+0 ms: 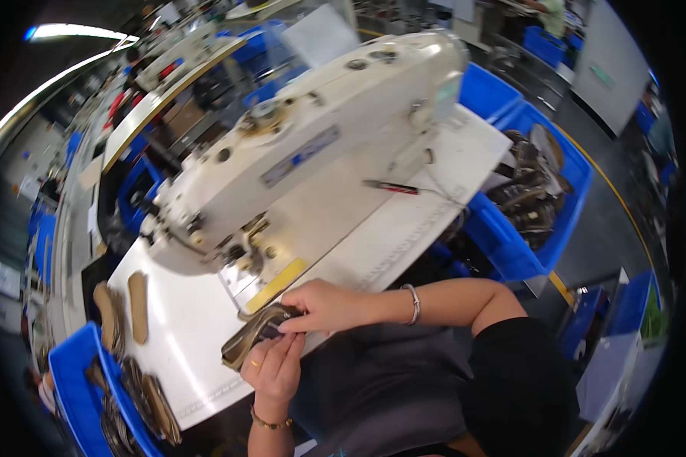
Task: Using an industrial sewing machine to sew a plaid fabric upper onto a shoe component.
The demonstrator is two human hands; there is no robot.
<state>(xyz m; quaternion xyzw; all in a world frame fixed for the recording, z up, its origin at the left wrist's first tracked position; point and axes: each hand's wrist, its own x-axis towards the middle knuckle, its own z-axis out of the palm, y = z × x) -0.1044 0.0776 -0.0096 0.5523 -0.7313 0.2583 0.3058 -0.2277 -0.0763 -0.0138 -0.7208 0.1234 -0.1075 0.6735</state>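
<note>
Fingers closed on a brown shoe

From the head view, my right hand pinches its end between thumb and fingers; my left hand grips its near side. It is over the white table's front edge, near the sewing machine.

White table, ruler scale along the near edge, sewing machine mounted on top, yellow strip beside the needle area, slim red-and-black tool toward the right, tan insole flat at left, brown shoe piece just beside it.
</note>
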